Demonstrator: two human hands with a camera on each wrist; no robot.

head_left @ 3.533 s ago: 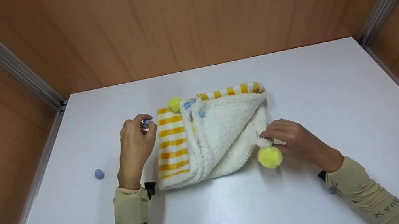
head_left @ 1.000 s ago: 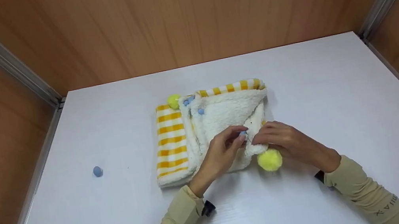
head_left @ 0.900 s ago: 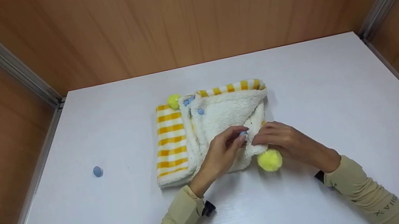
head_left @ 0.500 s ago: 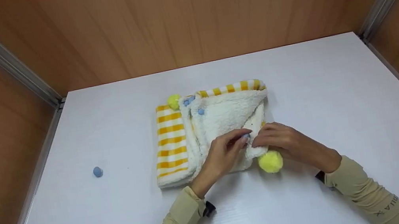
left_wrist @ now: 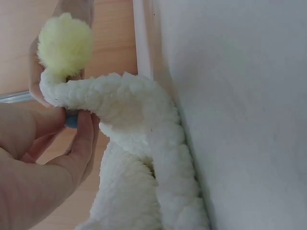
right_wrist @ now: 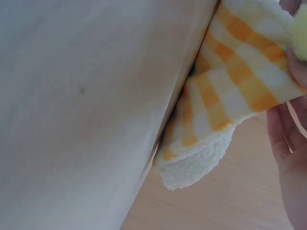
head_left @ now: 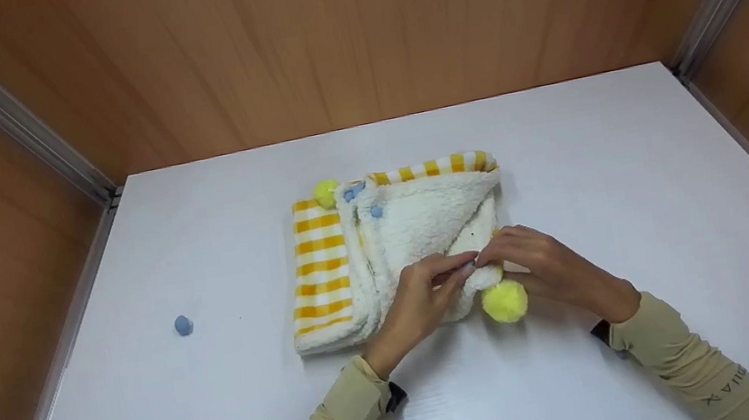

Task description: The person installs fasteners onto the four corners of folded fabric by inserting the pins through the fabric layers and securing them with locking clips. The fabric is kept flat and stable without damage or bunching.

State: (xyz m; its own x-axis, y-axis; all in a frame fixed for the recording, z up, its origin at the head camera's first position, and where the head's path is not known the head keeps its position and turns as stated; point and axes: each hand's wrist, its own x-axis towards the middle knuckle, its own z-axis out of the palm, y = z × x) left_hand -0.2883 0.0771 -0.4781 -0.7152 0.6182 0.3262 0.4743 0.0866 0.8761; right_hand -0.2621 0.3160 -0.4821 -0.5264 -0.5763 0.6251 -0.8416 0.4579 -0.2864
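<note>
A folded blanket (head_left: 414,222) lies on the table, with white fleece on one side and yellow-and-white checks on the other. My right hand (head_left: 540,259) pinches its near right corner, beside a yellow pom-pom (head_left: 505,302). Fingertips of my left hand (head_left: 415,301) pinch a small blue round-headed piece (left_wrist: 71,120) against the fleece edge of that corner. Most of this piece is hidden by the fingers in the head view. In the right wrist view, the checked side (right_wrist: 240,72) of the lifted corner hangs from the right hand's fingers.
More small blue pieces (head_left: 376,211) sit on the fleece near the far left fold, close to a second yellow pom-pom (head_left: 326,193). Another blue piece (head_left: 183,325) lies alone on the white table (head_left: 112,402) at left. Wooden panels (head_left: 347,34) enclose the table's back and sides.
My left hand has come from left of the blanket to its near right corner with the blue piece, then slightly closer to the right hand. The right hand stays at the corner.
</note>
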